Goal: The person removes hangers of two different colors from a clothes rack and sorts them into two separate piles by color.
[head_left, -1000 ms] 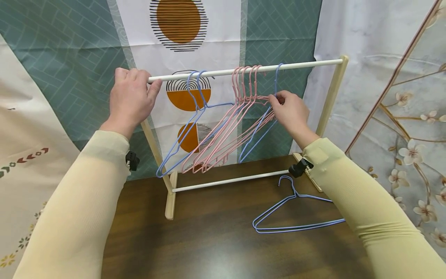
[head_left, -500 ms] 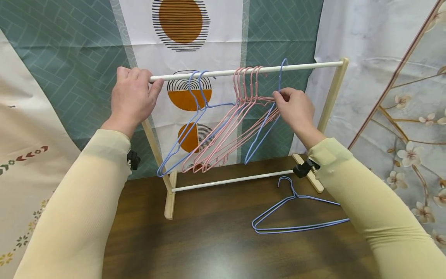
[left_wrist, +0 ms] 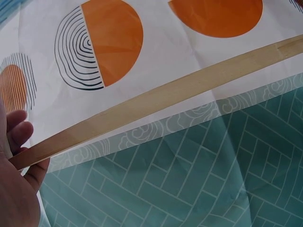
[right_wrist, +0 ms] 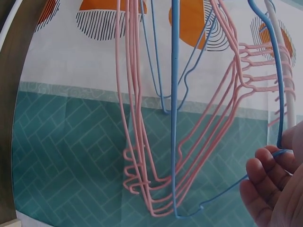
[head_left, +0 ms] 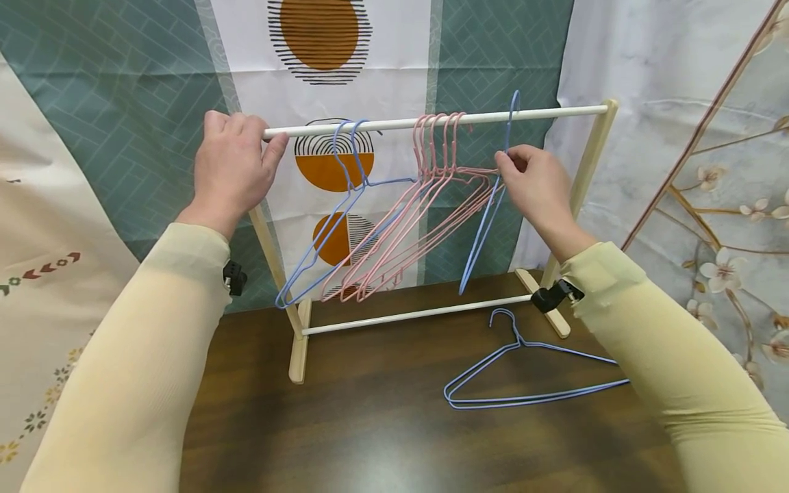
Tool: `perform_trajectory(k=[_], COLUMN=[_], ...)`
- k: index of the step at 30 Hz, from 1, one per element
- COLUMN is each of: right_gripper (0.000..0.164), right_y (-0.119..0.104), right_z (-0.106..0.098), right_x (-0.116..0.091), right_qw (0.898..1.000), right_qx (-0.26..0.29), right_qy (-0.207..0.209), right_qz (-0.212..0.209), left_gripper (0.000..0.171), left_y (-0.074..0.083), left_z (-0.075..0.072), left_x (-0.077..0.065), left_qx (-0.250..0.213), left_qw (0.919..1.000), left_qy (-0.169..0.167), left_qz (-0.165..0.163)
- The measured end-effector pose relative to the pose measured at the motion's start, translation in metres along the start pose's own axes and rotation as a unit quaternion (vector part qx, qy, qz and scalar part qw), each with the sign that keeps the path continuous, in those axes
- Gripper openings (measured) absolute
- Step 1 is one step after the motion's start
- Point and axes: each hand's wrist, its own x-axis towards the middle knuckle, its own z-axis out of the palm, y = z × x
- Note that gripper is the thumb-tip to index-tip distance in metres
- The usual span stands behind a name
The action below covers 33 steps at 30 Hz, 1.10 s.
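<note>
In the head view my left hand [head_left: 231,163] grips the left end of the rack's white top bar [head_left: 394,124], where the wooden post [left_wrist: 142,106] meets it. My right hand [head_left: 537,183] pinches a blue hanger [head_left: 509,133] just below its hook, thumb against fingers. That hook stands raised, its curve above the bar. The hanger's body slants down, seen nearly edge-on. Left of it, several pink hangers [head_left: 454,150] hang bunched on the bar; some pink arms pass close behind my right fingers. Further left hang two blue hangers [head_left: 357,159].
Blue hangers [head_left: 542,398] lie stacked on the dark wooden table [head_left: 345,424], partly hidden by my right sleeve. The rack has a lower white bar [head_left: 419,315] and wooden feet [head_left: 299,356]. Patterned curtains [head_left: 394,41] hang behind and at both sides.
My right hand has moved right along the bar with the blue hanger. Its hook has risen higher above the bar and its body has turned more edge-on. My left hand stays put.
</note>
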Motion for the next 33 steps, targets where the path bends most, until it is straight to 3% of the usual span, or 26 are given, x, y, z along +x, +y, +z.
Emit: perform_trajectory(k=[13, 22, 33], right_gripper=[0.049, 0.044, 0.034], right_y=[0.03, 0.059, 0.096], right_z=[-0.014, -0.015, -0.015], right_x=[-0.03, -0.06, -0.089], right_qw=[0.999, 0.998, 0.994], right_qx=[-0.009, -0.022, -0.029], right_qy=[0.014, -0.008, -0.068], right_qz=[-0.048, -0.062, -0.079], left_gripper=[0.057, 0.057, 0.057], left_y=[0.0, 0.001, 0.0], left_z=[-0.001, -0.001, 0.001], left_x=[0.004, 0.003, 0.001], left_qx=[0.002, 0.002, 0.002], left_qw=[1.0, 1.0, 1.0], left_qy=[0.004, 0.001, 0.0], left_qz=[0.004, -0.002, -0.002])
